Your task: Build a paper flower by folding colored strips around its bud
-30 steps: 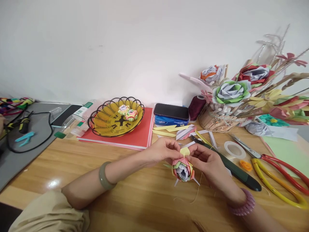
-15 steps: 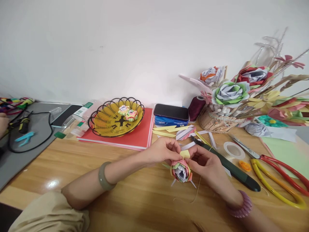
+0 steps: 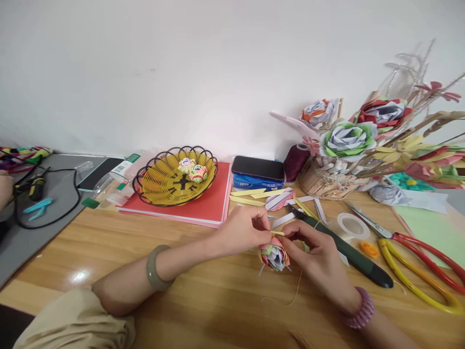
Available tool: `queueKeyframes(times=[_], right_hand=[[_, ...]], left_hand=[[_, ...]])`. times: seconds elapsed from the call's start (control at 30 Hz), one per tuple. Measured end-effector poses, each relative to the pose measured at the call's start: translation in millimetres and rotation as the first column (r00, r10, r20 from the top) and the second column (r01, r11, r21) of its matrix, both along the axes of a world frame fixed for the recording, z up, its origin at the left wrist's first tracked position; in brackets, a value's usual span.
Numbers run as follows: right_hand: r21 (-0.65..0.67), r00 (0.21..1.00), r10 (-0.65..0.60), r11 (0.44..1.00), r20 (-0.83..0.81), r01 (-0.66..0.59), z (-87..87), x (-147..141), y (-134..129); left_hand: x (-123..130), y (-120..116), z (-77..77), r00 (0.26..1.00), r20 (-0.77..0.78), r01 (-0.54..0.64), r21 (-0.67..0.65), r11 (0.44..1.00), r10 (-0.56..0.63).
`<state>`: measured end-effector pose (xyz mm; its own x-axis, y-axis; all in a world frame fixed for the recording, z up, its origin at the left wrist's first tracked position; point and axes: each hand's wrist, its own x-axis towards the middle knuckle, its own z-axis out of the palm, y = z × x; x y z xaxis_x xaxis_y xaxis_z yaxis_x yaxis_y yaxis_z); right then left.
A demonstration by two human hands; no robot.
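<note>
A small folded paper flower (image 3: 274,255) with pink, green, yellow and grey-white layers rests just above the wooden table (image 3: 203,286), held between both hands. My left hand (image 3: 244,229) pinches its top left edge. From the right, my right hand (image 3: 315,252) grips the same top edge, where a yellow petal strip is folded flat. A thin thread trails from the flower across the table.
A yellow wire basket (image 3: 174,177) with two paper flowers sits on a red folder (image 3: 210,206). Behind are a phone on a tissue pack (image 3: 257,173), paper strips, a flower bouquet (image 3: 358,145), tape (image 3: 351,225), a dark cutter (image 3: 348,254) and red and yellow scissors (image 3: 421,264). Another person's hand (image 3: 4,186) shows at far left.
The yellow petal that stood up above the flower is now pressed down flat. Both hands and the flower have dropped slightly, and the flower has tilted a little away from me.
</note>
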<state>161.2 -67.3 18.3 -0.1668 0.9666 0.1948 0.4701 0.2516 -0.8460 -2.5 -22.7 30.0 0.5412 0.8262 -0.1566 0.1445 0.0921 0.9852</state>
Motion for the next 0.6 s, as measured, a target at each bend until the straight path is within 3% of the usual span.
queueKeyframes(times=[0.13, 0.23, 0.37, 0.47, 0.53, 0.6], right_hand=[[0.153, 0.999, -0.032, 0.988, 0.021, 0.029, -4.4, 6, 0], [0.295, 0.999, -0.050, 0.954, 0.019, 0.042, -6.6, 11, 0], [0.384, 0.999, 0.011, 0.923, 0.047, -0.028, -5.6, 13, 0], [0.446, 0.995, -0.005, 0.894, 0.103, -0.042, -3.2, 11, 0], [0.453, 0.993, -0.097, 0.889, 0.062, 0.058, -1.5, 10, 1], [0.333, 0.983, -0.178, 0.924, -0.054, 0.186, 0.2, 10, 3]], left_hand=[[-3, 7, 0.7, 0.993, 0.099, 0.059, 0.016, 0.998, -0.060], [-6, 15, -1.5, 0.984, 0.149, 0.113, -0.084, 0.990, -0.100], [-9, 19, -6.7, 0.910, 0.168, 0.407, -0.192, 0.893, -0.378], [-8, 17, -7.3, 0.930, 0.071, 0.362, -0.009, 0.932, -0.360], [-7, 14, -5.7, 0.965, 0.031, 0.255, 0.120, 0.960, -0.260], [-6, 12, -4.5, 0.991, -0.016, 0.135, 0.278, 0.951, -0.136]])
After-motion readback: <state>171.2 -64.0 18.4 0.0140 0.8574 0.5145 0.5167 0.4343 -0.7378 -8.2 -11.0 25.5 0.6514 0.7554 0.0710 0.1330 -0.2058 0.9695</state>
